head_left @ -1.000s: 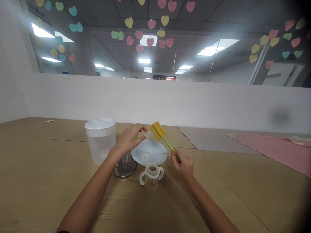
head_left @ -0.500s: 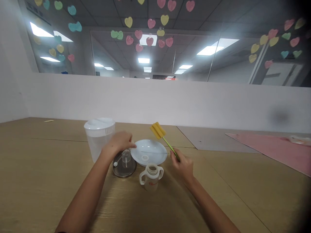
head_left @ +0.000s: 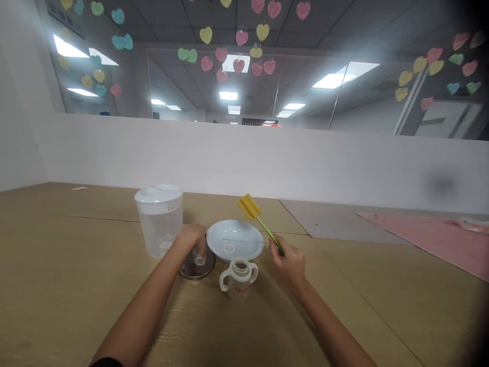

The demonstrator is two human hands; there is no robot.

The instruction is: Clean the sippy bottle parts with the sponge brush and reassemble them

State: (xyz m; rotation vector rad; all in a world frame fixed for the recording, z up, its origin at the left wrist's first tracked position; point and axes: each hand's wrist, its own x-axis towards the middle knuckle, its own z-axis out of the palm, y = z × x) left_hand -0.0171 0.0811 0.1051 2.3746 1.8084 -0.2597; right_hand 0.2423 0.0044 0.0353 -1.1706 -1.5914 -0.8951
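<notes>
My left hand (head_left: 194,238) reaches down over a round metal tray (head_left: 196,275), its fingers closed around a small clear bottle cap (head_left: 199,258) there. In my right hand (head_left: 289,259) is the green handle of a sponge brush (head_left: 250,207), its yellow head raised past the bowl's right side. A white bowl (head_left: 214,233) lies between the hands, with a white ring (head_left: 228,248) inside it. In front of the bowl stands an uncapped baby bottle (head_left: 239,285) with two white handles. My left hand and forearm hide part of the tray.
A translucent lidded bucket (head_left: 158,224) stands behind my left forearm. A pink mat (head_left: 416,232) and a grey sheet (head_left: 328,219) lie at the right. A low white wall (head_left: 244,158) with glass above it closes off the table's back.
My left hand has moved from the bowl's left rim down to the tray and closed on the clear cap. My right hand keeps the sponge brush almost still.
</notes>
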